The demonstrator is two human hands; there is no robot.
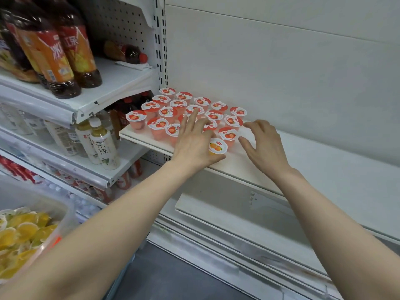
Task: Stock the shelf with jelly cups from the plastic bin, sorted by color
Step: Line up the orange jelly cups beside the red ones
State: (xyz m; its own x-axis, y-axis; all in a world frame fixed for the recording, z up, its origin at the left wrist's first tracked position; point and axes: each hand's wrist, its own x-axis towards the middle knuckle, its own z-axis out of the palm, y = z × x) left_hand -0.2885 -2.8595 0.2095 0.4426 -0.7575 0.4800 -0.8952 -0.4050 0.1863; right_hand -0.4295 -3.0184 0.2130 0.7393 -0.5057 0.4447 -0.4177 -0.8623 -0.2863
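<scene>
Many yellow cups (26, 231): lay in the bin (62, 205), unshelved, so the job looked well short of done.
Red cups (171, 111): roughly twenty stood grouped at the shelf's (313, 161) left end.
Left hand (192, 144): thumb and forefinger pinched an orange cup (217, 146) at the shelf's front edge, just beside the reds.
Right hand (264, 144): loosely spread, holding nothing, near the reds.

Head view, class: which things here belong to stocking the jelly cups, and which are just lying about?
Belongs to the job: red jelly cups, orange jelly cup, white shelf, plastic bin, left hand, right hand.
Just lying about: dark tea bottles, pale drink bottles, bottle lying on its side.
</scene>
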